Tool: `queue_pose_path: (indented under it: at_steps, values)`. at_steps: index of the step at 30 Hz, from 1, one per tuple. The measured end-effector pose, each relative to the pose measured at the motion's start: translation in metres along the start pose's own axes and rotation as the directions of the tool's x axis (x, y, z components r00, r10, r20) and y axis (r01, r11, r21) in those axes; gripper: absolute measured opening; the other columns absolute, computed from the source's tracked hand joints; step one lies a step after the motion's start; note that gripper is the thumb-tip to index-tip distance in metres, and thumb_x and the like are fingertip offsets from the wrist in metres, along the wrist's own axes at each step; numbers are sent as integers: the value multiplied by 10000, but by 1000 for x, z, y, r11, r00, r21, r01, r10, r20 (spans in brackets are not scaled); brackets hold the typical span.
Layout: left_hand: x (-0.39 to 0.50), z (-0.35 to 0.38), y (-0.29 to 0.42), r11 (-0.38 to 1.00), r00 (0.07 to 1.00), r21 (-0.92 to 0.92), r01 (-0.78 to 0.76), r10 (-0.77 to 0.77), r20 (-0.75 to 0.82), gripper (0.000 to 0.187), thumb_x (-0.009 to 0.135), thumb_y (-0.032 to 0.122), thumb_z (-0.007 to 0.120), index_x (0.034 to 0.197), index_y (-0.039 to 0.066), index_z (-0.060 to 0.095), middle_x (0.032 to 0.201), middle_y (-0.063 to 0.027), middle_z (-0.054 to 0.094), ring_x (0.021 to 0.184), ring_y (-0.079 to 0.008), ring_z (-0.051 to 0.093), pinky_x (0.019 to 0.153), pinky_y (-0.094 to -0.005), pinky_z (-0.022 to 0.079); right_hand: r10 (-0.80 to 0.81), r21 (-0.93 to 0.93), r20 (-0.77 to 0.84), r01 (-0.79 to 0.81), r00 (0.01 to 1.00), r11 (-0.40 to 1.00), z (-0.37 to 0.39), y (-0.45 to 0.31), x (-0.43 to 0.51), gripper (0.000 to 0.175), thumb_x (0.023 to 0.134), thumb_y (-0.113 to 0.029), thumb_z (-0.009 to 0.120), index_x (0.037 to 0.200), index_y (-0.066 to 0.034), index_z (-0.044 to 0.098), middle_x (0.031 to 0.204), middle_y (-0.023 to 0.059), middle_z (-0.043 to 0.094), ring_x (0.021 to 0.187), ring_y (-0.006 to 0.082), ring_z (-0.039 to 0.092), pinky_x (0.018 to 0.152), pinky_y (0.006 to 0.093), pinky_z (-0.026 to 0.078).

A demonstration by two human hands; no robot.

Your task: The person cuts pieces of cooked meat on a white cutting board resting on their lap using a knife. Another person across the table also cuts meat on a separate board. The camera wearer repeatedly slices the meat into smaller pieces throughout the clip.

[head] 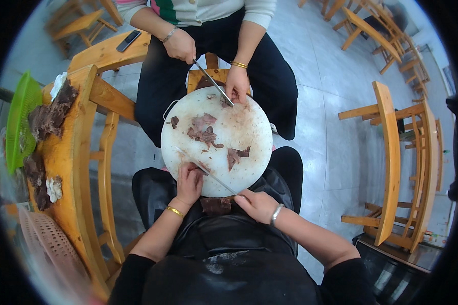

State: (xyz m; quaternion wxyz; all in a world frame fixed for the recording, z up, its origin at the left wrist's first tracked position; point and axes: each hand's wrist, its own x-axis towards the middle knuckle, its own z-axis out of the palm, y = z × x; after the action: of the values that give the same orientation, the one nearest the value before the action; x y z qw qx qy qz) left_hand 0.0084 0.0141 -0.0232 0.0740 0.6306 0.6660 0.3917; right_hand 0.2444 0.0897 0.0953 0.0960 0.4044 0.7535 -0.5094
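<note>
A round white cutting board [248, 131] lies before me, with a dark slab of meat [216, 206] at its near edge by my apron. My right hand [256, 206] grips the handle of a knife, whose thin blade [218, 180] slants up and left across the board. Beside the blade, the bent fingers of my left hand [190, 181] hold down a small piece of meat, mostly hidden beneath them. Brown meat slices [204, 133] lie mid-board, and another torn piece of meat [234, 157] rests to their right.
Across the board, a co-worker's hand [180, 46] holds a second knife [215, 82]; their other hand [237, 85] steadies meat. On the left wooden table [70, 152] are large meat chunks [53, 112], a green basket [19, 122] and a pink basket [51, 240]. A phone [128, 41] lies on a bench.
</note>
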Motion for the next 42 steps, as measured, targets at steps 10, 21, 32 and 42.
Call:
queue_pose_path:
  at_steps: [10,21,32,42]
  values:
    - [57,-28,-15,933,795,-125,336,-210,569,299,756,37,686,1044,47,606,1065,-142,559,956,-318,573,829,-372,480,200,315,-78,-166,977,934,3,19,-51,414,977,-419,452,1086,-41,579,613,105,614,454,187,604,522,307,502]
    - [4,-31,2,993,992,63,98,-103,70,142,755,66,679,893,63,649,992,-95,604,931,-306,589,810,-371,504,-37,-52,-8,36,999,998,4,2,4,439,971,-425,404,1039,-34,593,818,232,656,815,413,626,764,458,492]
    - [-2,-10,-18,990,991,41,134,-134,-20,284,712,89,711,991,59,667,1051,-133,605,969,-347,581,839,-408,494,-106,-372,-39,84,994,924,-2,-8,3,447,962,-423,422,1206,-64,528,754,214,662,703,389,652,655,468,518]
    - [-2,-7,-29,989,989,22,144,-144,28,463,665,129,736,1113,77,633,1163,-130,572,1071,-359,543,879,-449,464,64,-438,-15,-64,998,897,30,-14,55,456,942,-463,427,1210,-104,509,743,213,664,712,408,653,654,497,517]
